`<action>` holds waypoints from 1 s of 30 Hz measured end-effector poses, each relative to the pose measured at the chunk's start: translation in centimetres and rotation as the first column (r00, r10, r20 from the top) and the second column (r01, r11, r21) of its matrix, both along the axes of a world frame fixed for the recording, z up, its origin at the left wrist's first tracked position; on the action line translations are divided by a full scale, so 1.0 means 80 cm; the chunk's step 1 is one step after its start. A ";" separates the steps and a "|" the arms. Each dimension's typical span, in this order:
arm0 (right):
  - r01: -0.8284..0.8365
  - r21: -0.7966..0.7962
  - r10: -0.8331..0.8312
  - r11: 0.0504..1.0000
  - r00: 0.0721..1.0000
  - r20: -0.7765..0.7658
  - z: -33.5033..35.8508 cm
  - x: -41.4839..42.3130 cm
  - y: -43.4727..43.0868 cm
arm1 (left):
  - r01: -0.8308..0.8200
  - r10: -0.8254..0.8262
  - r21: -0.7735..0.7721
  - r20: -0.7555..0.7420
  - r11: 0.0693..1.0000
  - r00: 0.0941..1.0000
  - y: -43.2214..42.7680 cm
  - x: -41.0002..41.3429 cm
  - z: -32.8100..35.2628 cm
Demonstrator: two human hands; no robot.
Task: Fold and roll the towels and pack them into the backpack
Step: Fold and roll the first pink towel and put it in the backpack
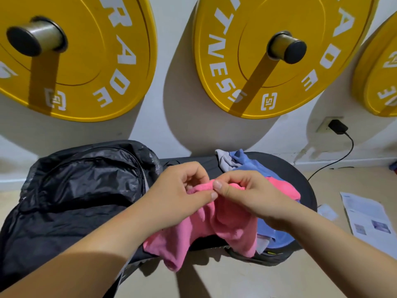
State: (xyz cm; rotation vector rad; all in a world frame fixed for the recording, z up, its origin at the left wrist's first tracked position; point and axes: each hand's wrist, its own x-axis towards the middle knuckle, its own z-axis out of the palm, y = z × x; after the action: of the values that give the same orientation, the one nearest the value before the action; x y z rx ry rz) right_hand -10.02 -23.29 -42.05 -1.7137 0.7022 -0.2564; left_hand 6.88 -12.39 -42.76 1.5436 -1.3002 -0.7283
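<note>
A pink towel [217, 224] hangs crumpled over the black bench [305, 183] in the middle of the view. My left hand [180, 188] and my right hand [247, 192] pinch its top edge side by side, thumbs nearly touching. Its lower part droops past the bench's front edge. A black backpack [71, 190] lies to the left on the bench, its top flap toward the wall. Behind my right hand a pile holds a blue towel [253, 164], a grey-white one [223, 158] and another pink piece [283, 188].
Yellow weight plates [268, 50] hang on pegs on the white wall just behind the bench. A black charger [337, 126] is plugged into a wall socket at right, its cable running down. Printed paper sheets [367, 220] lie on the beige floor to the right.
</note>
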 end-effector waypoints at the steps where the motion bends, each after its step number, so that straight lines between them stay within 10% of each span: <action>1: -0.006 0.011 0.006 1.000 1.000 0.005 0.000 0.001 0.001 | -0.010 0.010 0.000 -0.004 1.000 1.000 0.000 0.002 0.000; 15: 0.298 0.010 -0.298 0.954 0.954 -0.036 -0.029 -0.003 -0.024 | -0.010 -0.014 0.270 0.087 0.963 0.996 0.009 0.032 0.002; 23: 0.653 -0.069 -0.656 0.754 0.748 -0.100 -0.055 -0.036 -0.056 | -0.213 0.032 0.357 0.450 0.909 0.892 0.019 0.073 -0.007; 30: 0.743 0.195 -0.696 0.640 0.668 -0.262 -0.061 -0.053 -0.070 | -0.204 0.267 0.307 -0.181 0.929 0.947 0.024 0.079 -0.003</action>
State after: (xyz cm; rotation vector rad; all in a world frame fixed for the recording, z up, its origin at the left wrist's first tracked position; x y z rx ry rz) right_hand -14.23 -28.90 -46.96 -1.0966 1.4787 -0.5461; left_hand 13.20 -10.48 -42.98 1.7568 -0.8521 -0.9305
